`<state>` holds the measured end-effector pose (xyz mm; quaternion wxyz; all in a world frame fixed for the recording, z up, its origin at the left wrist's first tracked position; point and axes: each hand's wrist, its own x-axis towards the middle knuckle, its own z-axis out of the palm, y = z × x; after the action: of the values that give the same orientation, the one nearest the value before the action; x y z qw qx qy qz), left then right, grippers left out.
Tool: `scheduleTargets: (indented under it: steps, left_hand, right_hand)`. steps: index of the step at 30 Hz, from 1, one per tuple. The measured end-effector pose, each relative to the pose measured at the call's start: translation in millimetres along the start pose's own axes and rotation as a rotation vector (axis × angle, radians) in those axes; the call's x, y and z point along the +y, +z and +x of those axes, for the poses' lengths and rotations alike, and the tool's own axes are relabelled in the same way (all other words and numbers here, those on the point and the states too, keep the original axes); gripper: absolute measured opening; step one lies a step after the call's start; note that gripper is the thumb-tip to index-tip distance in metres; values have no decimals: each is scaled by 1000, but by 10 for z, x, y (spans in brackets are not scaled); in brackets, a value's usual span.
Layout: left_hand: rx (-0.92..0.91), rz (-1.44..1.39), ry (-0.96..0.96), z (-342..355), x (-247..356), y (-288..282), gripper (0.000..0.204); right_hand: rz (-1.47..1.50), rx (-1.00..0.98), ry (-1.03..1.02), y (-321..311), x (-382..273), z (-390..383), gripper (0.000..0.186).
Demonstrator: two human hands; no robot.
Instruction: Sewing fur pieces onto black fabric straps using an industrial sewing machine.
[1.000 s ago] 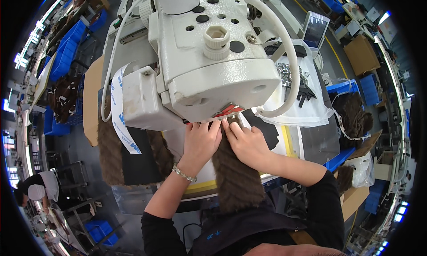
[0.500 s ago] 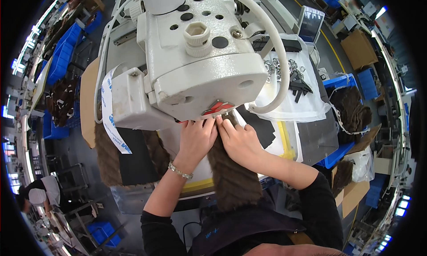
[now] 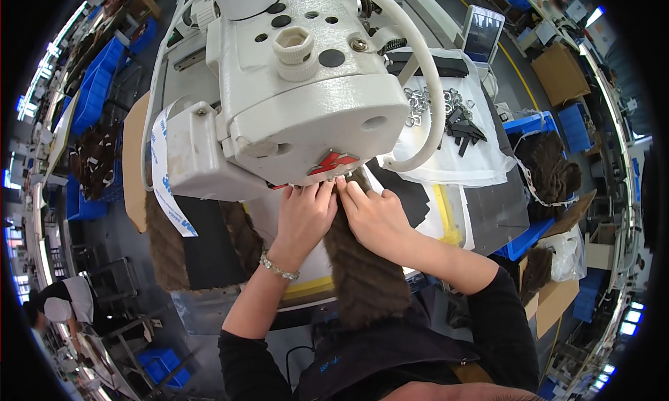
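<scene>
A large white sewing machine head [image 3: 306, 122] with a red emblem fills the upper middle. Below its front, a strip of brown fur [image 3: 366, 282] runs back toward me and hangs over the table's near edge onto my lap. My left hand [image 3: 306, 213], a beaded bracelet on its wrist, is closed on the strip's left side. From the right, my right hand [image 3: 376, 216] grips the same strip, its index finger stretched toward the machine. Both hands' fingertips nearly meet, partly hidden under the machine head, so the needle area cannot be seen.
Left of my hands lies a brown fur piece with a black panel [image 3: 209, 244]. Metal rings [image 3: 418, 104] and black tabs [image 3: 461, 125] rest on white sheeting at right. A blue bin [image 3: 523, 240] with fur stands beyond. A person [image 3: 66, 307] sits at lower left.
The machine and table have shifted slightly left and up in the picture. Both hands keep nearly the same place on the fur strip.
</scene>
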<state>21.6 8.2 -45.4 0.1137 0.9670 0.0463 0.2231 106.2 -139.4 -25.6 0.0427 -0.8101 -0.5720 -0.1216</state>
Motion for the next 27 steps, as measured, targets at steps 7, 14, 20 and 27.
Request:
scheduleTargets:
  steps: [7, 14, 20, 27]
  left_hand:
    - [0, 35, -20, 4, -19, -27, 23]
    - [-96, 0, -81, 21, 1, -81, 33]
    - [-111, 0, -95, 23, -21, -93, 33]
    - [-120, -20, -88, -22, -23, -107, 37]
  right_hand:
    - [19, 18, 19, 42, -2, 24, 55]
    - [41, 26, 32, 92, 0, 29, 51]
    - [68, 35, 40, 120, -9, 44, 50]
    - [50, -24, 31, 87, -63, -8, 57]
